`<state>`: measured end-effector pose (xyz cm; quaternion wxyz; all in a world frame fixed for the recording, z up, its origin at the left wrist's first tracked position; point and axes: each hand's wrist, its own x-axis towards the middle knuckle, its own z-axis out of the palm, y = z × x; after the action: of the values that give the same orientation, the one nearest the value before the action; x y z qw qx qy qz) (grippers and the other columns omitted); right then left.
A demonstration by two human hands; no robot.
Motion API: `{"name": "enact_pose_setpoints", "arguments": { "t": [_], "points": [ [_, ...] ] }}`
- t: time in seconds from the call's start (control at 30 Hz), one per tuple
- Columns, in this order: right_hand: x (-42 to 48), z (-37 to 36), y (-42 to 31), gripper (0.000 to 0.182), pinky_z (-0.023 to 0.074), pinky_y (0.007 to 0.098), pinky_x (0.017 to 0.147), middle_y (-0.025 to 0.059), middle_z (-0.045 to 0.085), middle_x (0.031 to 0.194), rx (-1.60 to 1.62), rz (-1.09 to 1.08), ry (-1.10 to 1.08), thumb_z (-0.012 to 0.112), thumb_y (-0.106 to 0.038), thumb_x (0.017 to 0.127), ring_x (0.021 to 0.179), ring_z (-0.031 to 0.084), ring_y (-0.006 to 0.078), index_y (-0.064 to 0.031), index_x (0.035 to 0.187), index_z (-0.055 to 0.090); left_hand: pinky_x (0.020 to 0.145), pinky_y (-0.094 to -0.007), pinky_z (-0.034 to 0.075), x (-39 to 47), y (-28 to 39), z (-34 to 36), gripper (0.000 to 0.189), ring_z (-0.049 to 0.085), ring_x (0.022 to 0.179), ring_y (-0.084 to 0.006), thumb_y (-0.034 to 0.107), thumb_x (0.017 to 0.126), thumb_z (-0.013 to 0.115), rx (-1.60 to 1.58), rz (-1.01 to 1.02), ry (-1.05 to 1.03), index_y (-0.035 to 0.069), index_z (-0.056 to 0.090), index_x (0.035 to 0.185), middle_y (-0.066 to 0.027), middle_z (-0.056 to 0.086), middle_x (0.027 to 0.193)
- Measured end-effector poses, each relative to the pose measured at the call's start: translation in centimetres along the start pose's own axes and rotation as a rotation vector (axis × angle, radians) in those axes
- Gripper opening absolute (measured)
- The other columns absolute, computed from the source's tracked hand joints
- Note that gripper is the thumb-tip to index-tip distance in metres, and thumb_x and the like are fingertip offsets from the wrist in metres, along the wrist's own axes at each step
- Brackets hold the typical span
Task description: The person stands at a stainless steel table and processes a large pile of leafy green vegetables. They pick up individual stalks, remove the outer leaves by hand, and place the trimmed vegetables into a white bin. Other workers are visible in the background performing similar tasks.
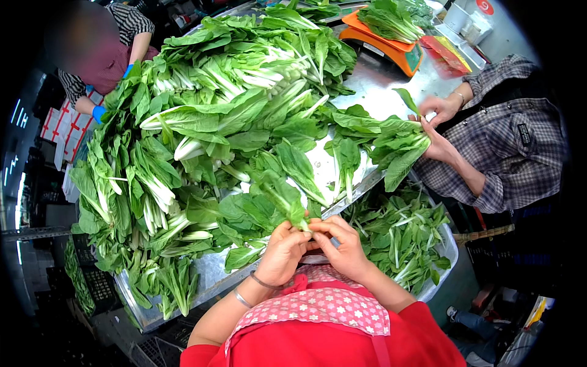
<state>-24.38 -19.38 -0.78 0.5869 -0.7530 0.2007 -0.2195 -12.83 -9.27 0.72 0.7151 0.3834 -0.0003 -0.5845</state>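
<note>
My left hand (283, 254) grips a leafy green (280, 195) by its pale stem end, in front of my apron at the table's near edge. My right hand (344, 250) meets it there, thumb and fingers pinched at the same stem end. The leaves point away from me over the metal table (206, 280). Just beyond my hands lie loose leaves (250, 213) and a small bunch of greens (346, 160). A large heap of white-stemmed leafy greens (229, 73) covers much of the tabletop.
At the right a co-worker's hands (440, 142) hold a bunch of greens. A plastic tub (447, 257) of leaves stands below the table edge. An orange scale (385, 46) bears greens at the back right. Another person's blue-gloved hand (98, 113) touches the heap's left side.
</note>
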Motion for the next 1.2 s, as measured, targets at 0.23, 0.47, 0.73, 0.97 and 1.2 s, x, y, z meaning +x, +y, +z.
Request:
{"name": "enact_pose_setpoints", "arguments": {
  "t": [0.23,0.47,0.73,0.97,1.2],
  "points": [
    [3.6,-0.7,1.1,0.014,0.0366,0.0355,0.07,0.0078,0.057,0.078,-0.734,-0.232,0.223,0.068,-0.016,0.072,0.077,0.052,0.0251,-0.0044,0.076,0.062,0.069,-0.0305,0.049,-0.6,0.3,-2.1,0.027,0.057,0.088,-0.0183,0.011,0.088,0.054,0.067,0.081,0.12,0.004,0.046,0.113,-0.0078,0.057,0.098],
    [5.0,0.0,2.4,0.019,0.0375,0.0352,0.068,0.0075,0.056,0.074,-0.72,-0.08,0.211,0.07,-0.016,0.069,0.073,0.052,0.0244,-0.0044,0.08,0.061,0.068,-0.0298,0.045,-1.0,0.8,-2.2,0.012,0.056,0.083,-0.0162,0.008,0.085,0.058,0.005,0.076,0.103,0.004,0.055,0.095,-0.004,0.057,0.088],
    [1.1,1.7,-1.6,0.023,0.0411,0.0309,0.067,0.0075,0.055,0.075,-0.311,-0.121,0.068,0.072,-0.013,0.07,0.068,0.052,0.0201,-0.0014,0.086,0.061,0.053,-0.023,0.038,-0.2,0.5,-1.5,0.013,0.05,0.064,-0.0077,0.013,0.083,0.064,0.055,0.031,0.202,0.007,0.058,0.093,0.0011,0.057,0.076],
    [3.1,-2.8,2.7,0.036,0.0412,0.038,0.066,0.009,0.056,0.077,-0.92,-0.027,0.449,0.069,-0.022,0.074,0.069,0.053,0.0271,-0.0012,0.101,0.057,0.053,-0.0234,0.036,-0.8,0.4,-1.6,0.011,0.049,0.065,-0.0098,0.012,0.083,0.064,0.021,0.005,0.263,0.006,0.06,0.089,-0.001,0.059,0.078],
    [1.6,-0.8,2.0,0.038,0.0395,0.0207,0.058,-0.001,0.053,0.073,-0.124,0.166,0.415,0.059,-0.003,0.08,0.063,0.048,0.0059,0.0023,0.116,0.049,0.061,-0.0273,0.042,-1.1,-0.1,-1.4,0.019,0.056,0.08,-0.0133,0.013,0.084,0.062,0.081,0.004,0.224,0.003,0.059,0.1,-0.005,0.062,0.091]
  ]
}}
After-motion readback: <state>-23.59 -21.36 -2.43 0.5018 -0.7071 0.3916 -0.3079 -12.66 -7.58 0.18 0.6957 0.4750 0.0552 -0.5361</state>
